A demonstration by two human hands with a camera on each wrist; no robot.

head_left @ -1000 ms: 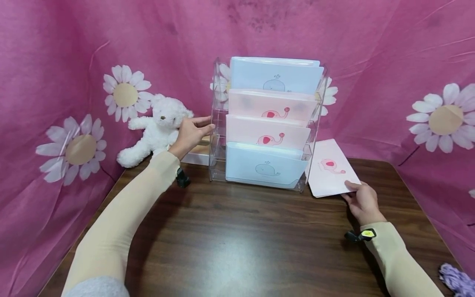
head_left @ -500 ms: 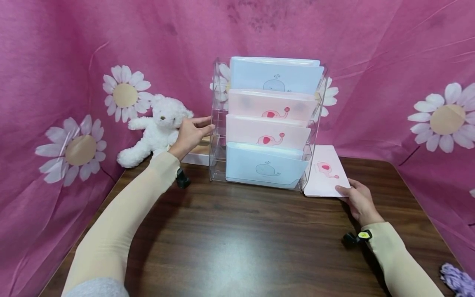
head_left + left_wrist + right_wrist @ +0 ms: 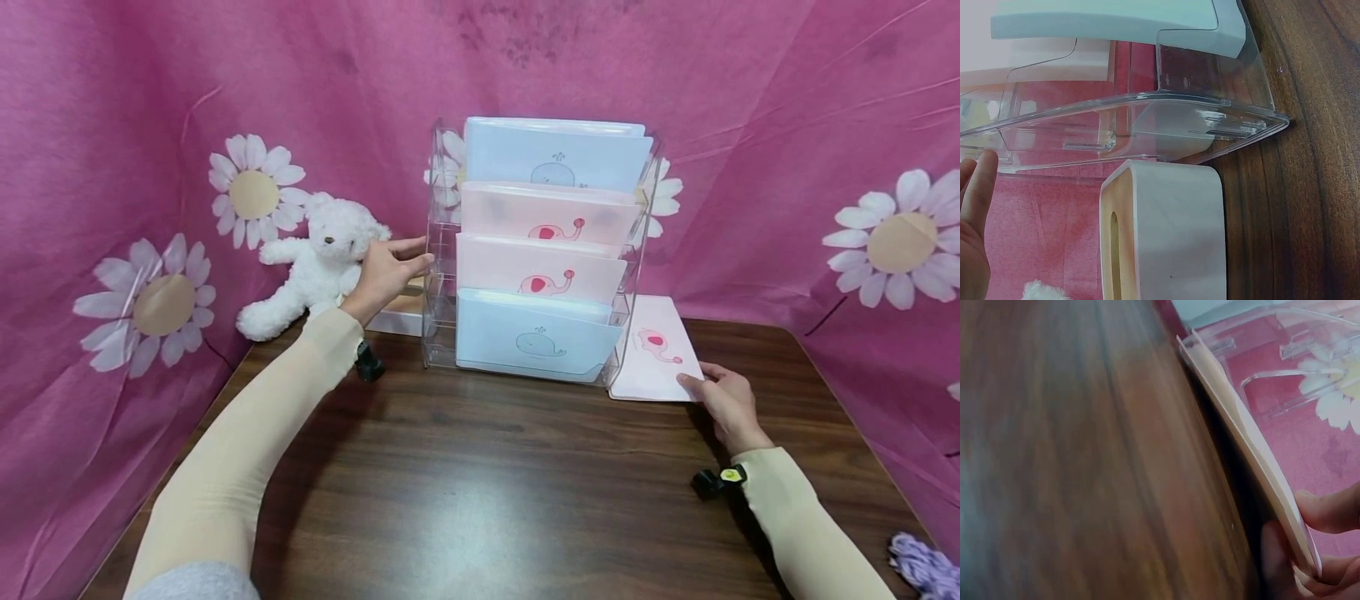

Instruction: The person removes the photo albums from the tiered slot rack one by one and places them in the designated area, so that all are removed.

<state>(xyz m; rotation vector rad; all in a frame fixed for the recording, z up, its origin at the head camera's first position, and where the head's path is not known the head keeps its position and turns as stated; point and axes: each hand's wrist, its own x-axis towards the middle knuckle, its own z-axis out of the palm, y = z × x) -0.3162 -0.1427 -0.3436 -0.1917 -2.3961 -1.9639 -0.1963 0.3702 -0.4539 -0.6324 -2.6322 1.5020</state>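
Note:
My left hand [image 3: 387, 268] touches the left side of a clear acrylic file rack [image 3: 441, 346] with extended fingers; in the left wrist view its fingertips [image 3: 985, 165] lie at the clear side panel. Light blue folders with a whale print and pink folders with an elephant print stand in the rack's tiers. My right hand [image 3: 729, 406] pinches the near right corner of another pink elephant folder [image 3: 656, 354], thumb on top and fingers beneath. This folder lies low beside the rack's right side, its left edge right at the clear wall. The right wrist view shows the folder [image 3: 1250, 434] edge-on, just above the wood.
A white plush bear [image 3: 318, 254] sits at the back left. Between it and the rack is a white box with a slotted wooden top [image 3: 1179, 231]. Purple yarn [image 3: 924, 567] lies at the right front of the brown table [image 3: 465, 475]. A pink daisy-print curtain surrounds it.
My right hand has moved slightly left, drawing the pink folder in against the rack's right side and turning it straighter. My left hand stays at the rack.

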